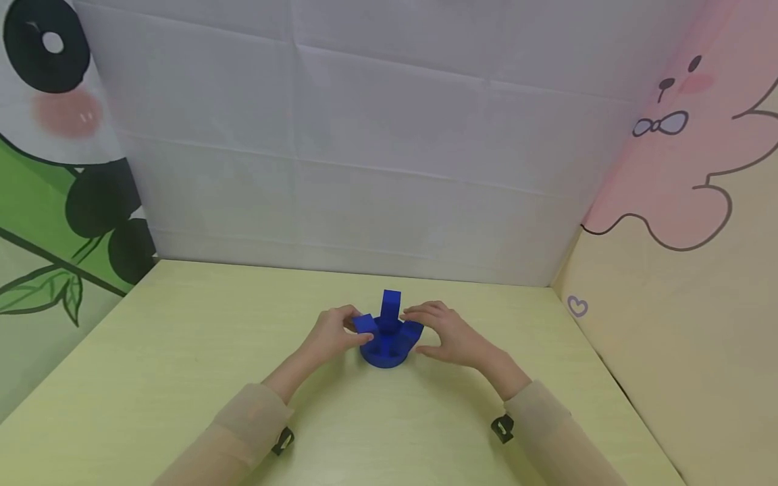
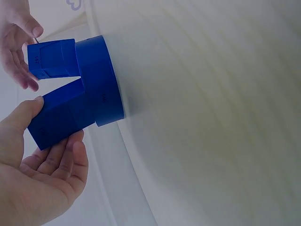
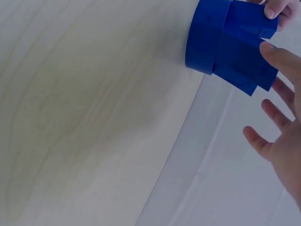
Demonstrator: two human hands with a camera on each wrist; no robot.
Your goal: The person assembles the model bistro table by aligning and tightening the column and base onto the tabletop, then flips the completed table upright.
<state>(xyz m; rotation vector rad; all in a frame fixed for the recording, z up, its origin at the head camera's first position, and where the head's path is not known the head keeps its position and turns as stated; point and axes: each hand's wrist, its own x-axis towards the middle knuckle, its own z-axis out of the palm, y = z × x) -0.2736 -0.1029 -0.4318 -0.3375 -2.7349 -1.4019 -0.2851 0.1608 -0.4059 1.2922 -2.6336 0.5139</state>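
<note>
A round blue base sits on the table, with three blue blocks rising from it. The back block stands upright, while the left block and right block lean outward. My left hand pinches the left block near its outer end, thumb on one side and fingers on the other. My right hand is spread around the right block. In the right wrist view its thumb overlaps that block's outer corner, and its other fingers extend apart beside the block.
The pale yellow table ends at a white sheet wall behind the blue piece. Printed side panels stand at left and right. Small black clips hang by both sleeves.
</note>
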